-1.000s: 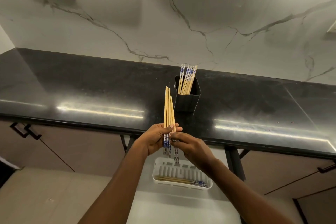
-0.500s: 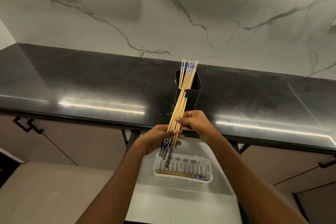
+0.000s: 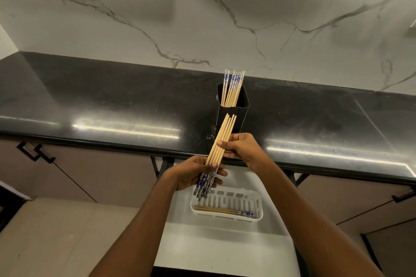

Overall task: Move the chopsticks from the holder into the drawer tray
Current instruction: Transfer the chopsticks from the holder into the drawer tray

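Above the tray [image 3: 226, 206], the bundle [image 3: 219, 149] has tipped from upright to a slant, both the left hand [image 3: 193, 175] and right hand [image 3: 242, 148] clamped on it, likely about to lay it down, with more chopsticks [image 3: 233, 87] left in the holder [image 3: 243, 105] on the tabletop [image 3: 112, 101].

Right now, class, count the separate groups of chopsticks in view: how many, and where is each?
3. One bunch stands in the black holder on the counter, one is held in both hands, one lies in the white tray. Some sticks may be hidden.
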